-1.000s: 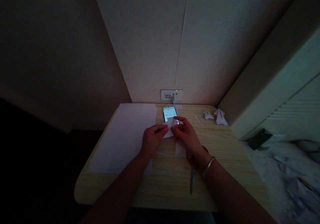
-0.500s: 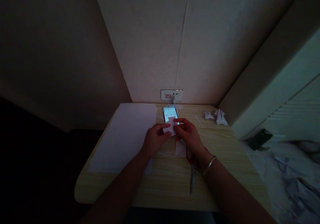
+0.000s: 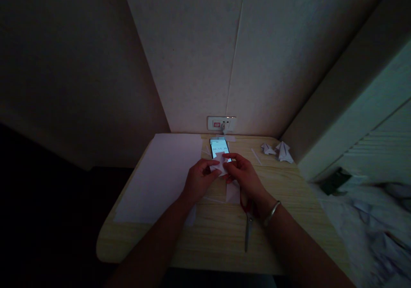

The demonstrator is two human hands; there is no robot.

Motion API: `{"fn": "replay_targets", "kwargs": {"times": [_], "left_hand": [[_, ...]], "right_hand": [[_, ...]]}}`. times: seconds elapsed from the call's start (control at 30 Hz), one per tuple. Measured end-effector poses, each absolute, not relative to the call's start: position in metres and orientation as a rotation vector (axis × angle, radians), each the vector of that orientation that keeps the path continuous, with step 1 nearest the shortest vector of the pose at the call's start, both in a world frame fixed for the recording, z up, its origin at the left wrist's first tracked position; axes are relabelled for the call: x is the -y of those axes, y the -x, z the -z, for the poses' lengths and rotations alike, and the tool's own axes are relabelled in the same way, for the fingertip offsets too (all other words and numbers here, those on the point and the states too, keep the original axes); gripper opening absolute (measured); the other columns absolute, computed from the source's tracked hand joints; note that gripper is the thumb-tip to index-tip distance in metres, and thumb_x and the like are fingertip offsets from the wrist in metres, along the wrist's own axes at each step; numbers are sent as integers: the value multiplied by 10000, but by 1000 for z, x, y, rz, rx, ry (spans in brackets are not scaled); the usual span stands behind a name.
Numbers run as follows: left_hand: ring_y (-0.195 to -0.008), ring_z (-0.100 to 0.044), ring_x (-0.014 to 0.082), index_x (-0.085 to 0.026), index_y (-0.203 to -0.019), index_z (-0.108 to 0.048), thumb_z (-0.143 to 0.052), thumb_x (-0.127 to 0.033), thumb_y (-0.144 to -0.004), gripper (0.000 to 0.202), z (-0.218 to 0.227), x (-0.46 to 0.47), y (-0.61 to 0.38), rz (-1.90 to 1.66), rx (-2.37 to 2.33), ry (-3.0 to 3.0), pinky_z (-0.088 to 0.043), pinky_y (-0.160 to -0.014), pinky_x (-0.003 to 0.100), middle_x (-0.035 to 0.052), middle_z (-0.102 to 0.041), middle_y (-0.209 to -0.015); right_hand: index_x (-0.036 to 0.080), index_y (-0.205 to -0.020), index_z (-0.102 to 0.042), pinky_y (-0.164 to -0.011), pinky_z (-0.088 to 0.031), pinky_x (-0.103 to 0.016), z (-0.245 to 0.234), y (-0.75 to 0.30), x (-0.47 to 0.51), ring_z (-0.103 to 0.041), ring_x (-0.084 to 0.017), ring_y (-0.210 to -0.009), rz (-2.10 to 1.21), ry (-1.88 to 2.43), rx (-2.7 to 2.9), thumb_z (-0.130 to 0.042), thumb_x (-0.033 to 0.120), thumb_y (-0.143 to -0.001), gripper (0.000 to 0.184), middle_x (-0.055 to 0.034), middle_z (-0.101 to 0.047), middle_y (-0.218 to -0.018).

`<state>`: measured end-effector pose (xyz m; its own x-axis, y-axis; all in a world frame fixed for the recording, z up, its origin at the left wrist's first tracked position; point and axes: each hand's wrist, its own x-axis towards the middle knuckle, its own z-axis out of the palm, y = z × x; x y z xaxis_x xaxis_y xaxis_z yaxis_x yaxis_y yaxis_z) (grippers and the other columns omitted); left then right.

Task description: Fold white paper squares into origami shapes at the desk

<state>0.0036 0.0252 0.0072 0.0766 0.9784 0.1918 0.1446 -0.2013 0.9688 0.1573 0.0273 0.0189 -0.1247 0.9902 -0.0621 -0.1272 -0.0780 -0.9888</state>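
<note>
Between my two hands is a small folded piece of white paper (image 3: 220, 164), held up in front of a lit phone (image 3: 218, 145). My left hand (image 3: 199, 177) pinches its left edge between thumb and fingers. On the other side my right hand (image 3: 243, 173), with a bangle at the wrist, grips the paper's right edge. Red-handled scissors (image 3: 247, 232) lie partly under my right wrist, blades toward me. Another white paper piece (image 3: 233, 192) rests on the table below my hands.
Large white sheets (image 3: 163, 176) cover the table's left side. Two folded paper shapes (image 3: 284, 151) stand at the back right, near a thin paper strip (image 3: 256, 156). A wall socket (image 3: 221, 124) with a plug sits behind the wooden table (image 3: 218, 245).
Both hands keep their grip on the folded paper and have barely moved. The whole view has shifted very slightly.
</note>
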Motion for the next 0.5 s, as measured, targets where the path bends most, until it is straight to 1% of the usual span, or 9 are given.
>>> {"fn": "replay_targets", "kwargs": {"times": [0.1,0.3,0.5], "left_hand": [[-615,-504,90,-185,-887,-684,-677,-226,-678,213,-8,-25,-4,-1250,-1138,-1497,-405,-593,215,-5,-586,-783],[-621,-492,91,-189,-925,-679,-660,-216,-702,225,-5,-27,-4,-1264,-1129,-1571,-403,-599,215,-2,-572,-786],[-632,-491,89,-194,-964,-674,-641,-185,-720,246,-3,-27,-2,-1250,-1134,-1667,-402,-603,216,6,-575,-818]], "right_hand": [[182,-1002,-560,-437,-443,-210,-22,-157,-26,-565,-104,-469,-1410,1113,1159,-657,349,-700,359,49,-587,-571],[185,-1000,-540,-433,-442,-205,-24,-158,-26,-523,-82,-436,-1409,1094,1171,-644,349,-713,347,60,-571,-571],[192,-1011,-534,-437,-447,-192,-22,-160,-27,-548,-88,-498,-1439,1059,1165,-662,327,-694,367,49,-578,-633]]}}
